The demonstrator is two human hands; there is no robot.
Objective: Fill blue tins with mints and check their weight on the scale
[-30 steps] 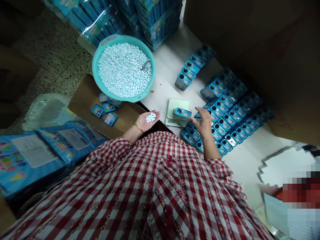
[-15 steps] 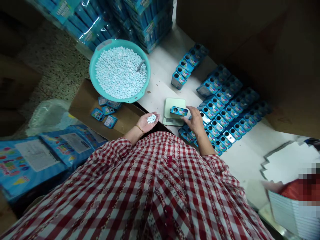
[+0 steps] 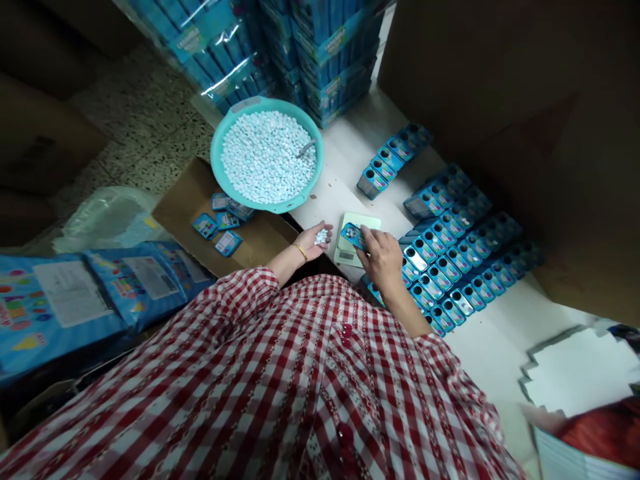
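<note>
Head view: one left hand (image 3: 311, 245), palm up, fingers loosely cupped and extended, bearing a small heap of pale tablets (image 3: 321, 237); one right hand (image 3: 384, 263), thumb and fingers pinching a blue container (image 3: 349, 231), pale pieces showing at its opening, located over the scale (image 3: 369, 219), contact with it not discernible. Also on the worktop (image 3: 345, 180): one turquoise bowl (image 3: 217, 172) of like tablets with a grey utensil (image 3: 307, 147), and rows of blue containers (image 3: 440, 270) beside the right hand.
</note>
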